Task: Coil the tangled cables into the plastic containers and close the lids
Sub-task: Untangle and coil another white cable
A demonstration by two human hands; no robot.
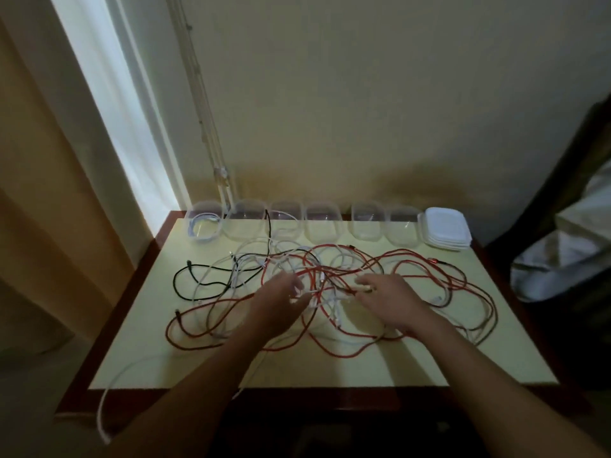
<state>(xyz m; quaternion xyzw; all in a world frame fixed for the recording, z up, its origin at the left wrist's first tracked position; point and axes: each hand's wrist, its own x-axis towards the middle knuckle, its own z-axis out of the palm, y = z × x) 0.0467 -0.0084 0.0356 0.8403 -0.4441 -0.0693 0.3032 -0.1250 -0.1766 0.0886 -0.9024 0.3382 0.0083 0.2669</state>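
A tangle of red, white and black cables [330, 279] spreads across the pale yellow table top [330, 368]. My left hand [281, 299] is in the middle of the heap and its fingertips pinch a white cable. My right hand [390, 299] lies just to the right and pinches a white plug end among the red strands. Along the back edge stands a row of several clear plastic containers [322, 224]. The leftmost container [205, 226] holds a coiled white cable. A stack of white lids [444, 228] sits at the right end of the row.
One white cable [105, 404] hangs over the table's front left edge. The table has a dark red rim [109, 325] and stands against a cream wall. A curtain and bright window are at the left, and dark furniture with a bag is at the right.
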